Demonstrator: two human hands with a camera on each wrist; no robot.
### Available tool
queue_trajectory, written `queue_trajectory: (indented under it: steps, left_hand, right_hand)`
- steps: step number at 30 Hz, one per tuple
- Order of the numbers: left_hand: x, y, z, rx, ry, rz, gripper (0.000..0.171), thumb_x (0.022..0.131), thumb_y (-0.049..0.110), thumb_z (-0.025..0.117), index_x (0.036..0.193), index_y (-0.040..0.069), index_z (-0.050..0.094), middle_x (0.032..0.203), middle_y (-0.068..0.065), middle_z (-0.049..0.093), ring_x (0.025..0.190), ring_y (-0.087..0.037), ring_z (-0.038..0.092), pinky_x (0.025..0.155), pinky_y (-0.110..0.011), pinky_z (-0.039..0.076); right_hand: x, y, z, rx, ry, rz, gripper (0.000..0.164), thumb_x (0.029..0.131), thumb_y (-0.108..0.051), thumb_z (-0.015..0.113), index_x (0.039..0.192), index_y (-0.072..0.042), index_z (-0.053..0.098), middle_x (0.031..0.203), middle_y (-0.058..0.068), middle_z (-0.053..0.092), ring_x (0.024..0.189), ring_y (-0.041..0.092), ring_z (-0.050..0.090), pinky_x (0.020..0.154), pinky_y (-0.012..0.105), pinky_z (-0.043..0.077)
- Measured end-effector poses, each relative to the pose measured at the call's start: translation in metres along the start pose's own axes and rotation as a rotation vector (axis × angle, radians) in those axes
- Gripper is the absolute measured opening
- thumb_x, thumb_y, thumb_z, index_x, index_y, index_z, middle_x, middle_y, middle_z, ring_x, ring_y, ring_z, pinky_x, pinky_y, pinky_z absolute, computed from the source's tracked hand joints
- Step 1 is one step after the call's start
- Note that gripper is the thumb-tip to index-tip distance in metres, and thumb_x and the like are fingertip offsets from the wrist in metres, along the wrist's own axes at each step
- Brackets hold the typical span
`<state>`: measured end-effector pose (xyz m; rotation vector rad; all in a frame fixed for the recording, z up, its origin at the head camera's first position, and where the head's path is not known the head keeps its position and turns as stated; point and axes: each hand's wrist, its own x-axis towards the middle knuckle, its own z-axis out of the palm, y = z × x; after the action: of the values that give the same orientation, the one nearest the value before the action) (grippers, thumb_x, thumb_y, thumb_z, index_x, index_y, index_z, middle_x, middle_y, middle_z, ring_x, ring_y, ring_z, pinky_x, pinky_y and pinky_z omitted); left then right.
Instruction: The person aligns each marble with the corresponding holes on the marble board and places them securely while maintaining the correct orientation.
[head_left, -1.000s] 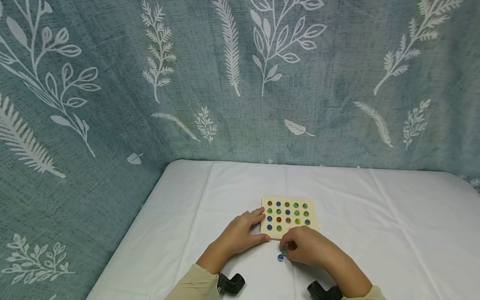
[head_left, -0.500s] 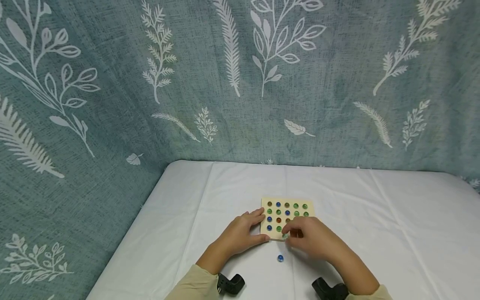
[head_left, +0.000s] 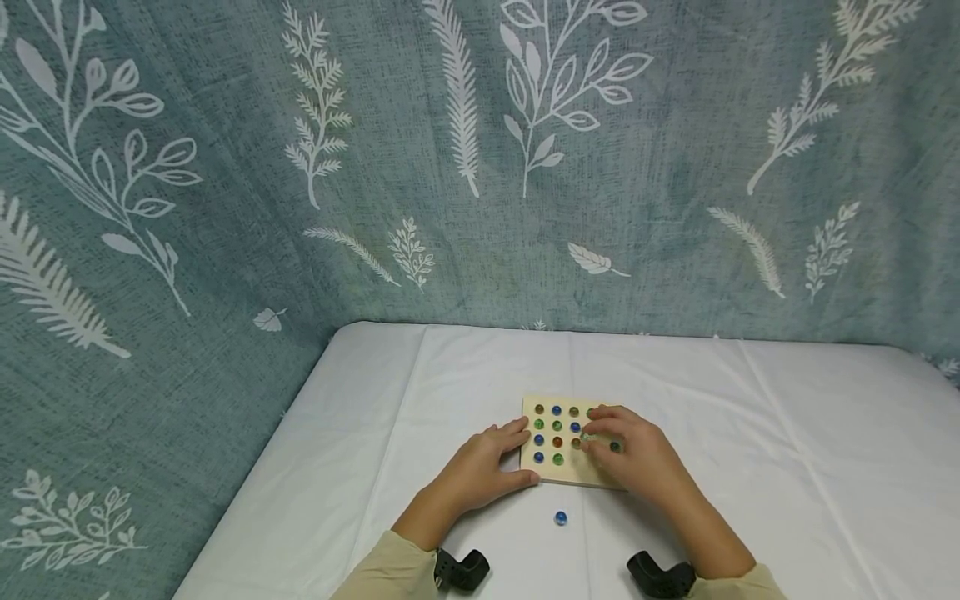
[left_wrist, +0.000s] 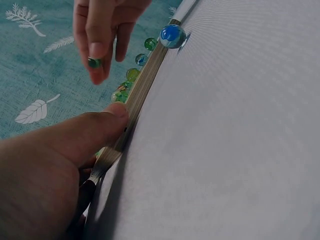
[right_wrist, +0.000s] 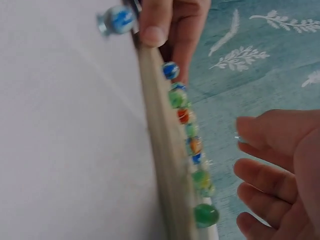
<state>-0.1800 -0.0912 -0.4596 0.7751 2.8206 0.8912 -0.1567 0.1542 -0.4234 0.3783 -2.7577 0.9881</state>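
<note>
A cream wooden board [head_left: 568, 472] with rows of glass marbles lies on the white table. My left hand [head_left: 489, 462] rests against its near-left corner, fingers fairly straight on the left edge and thumb [left_wrist: 102, 127] on the front edge. My right hand [head_left: 637, 450] is over the board's right half, pinching a green marble [left_wrist: 94, 62] between thumb and fingertips. It hides several marbles there; in the right wrist view the held marble is mostly hidden. One loose blue marble [head_left: 561, 518] lies on the cloth in front of the board.
A white cloth [head_left: 420, 375] covers the table. Behind and to the left hangs a blue-green curtain [head_left: 240, 250] with white leaf patterns. Black wrist devices [head_left: 462, 571] sit at both sleeves, near the cloth.
My right hand has picked the green marble up from beside the blue one and carried it forward over the board's right half. My left hand stays in place.
</note>
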Motion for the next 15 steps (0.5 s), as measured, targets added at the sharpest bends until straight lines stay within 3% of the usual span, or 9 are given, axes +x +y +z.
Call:
queue_trajectory:
  steps: [6, 15]
  left_hand:
    - [0.0013, -0.0001, -0.0027, 0.001, -0.005, 0.011, 0.067, 0.087, 0.051, 0.071, 0.143, 0.018, 0.055, 0.156, 0.008, 0.039, 0.140, -0.036, 0.041, 0.114, -0.051, 0.037]
    - [0.0023, 0.0009, -0.0063, -0.004, -0.017, -0.006, 0.067, 0.086, 0.052, 0.070, 0.143, 0.019, 0.055, 0.155, 0.010, 0.039, 0.139, -0.037, 0.042, 0.113, -0.051, 0.038]
  right_hand:
    - [0.0018, 0.0035, 0.0034, 0.005, -0.131, 0.041, 0.016, 0.088, -0.019, 0.073, 0.103, -0.013, 0.077, 0.139, 0.011, 0.058, 0.141, 0.037, 0.039, 0.108, 0.061, 0.038]
    - [0.0051, 0.0026, 0.0063, -0.021, -0.165, 0.023, 0.014, 0.087, -0.019, 0.074, 0.100, -0.015, 0.077, 0.140, 0.012, 0.057, 0.142, 0.038, 0.036, 0.107, 0.060, 0.040]
